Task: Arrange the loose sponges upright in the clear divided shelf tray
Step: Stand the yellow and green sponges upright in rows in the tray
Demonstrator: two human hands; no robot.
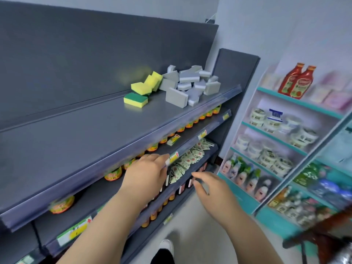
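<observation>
A loose heap of grey and white sponges [190, 82] lies at the far right end of the top grey shelf [85, 134]. Beside it on the left lie yellow-and-green sponges [135, 99], one flat in front and others tipped behind. No clear divided tray is visible. My left hand [146, 172] reaches forward below the shelf's front lip, fingers spread, holding nothing. My right hand [207, 189] hovers lower and to the right, fingers loosely apart and empty. Both hands are well short of the sponges.
Lower shelves hold orange-lidded tins [113, 175], small sachets [188, 157] and dark bottles. A teal-edged rack [285, 130] on the right carries ketchup bottles [297, 80], tubs and packets. A foot [166, 246] stands on the pale floor. A dark object [323, 237] intrudes at lower right.
</observation>
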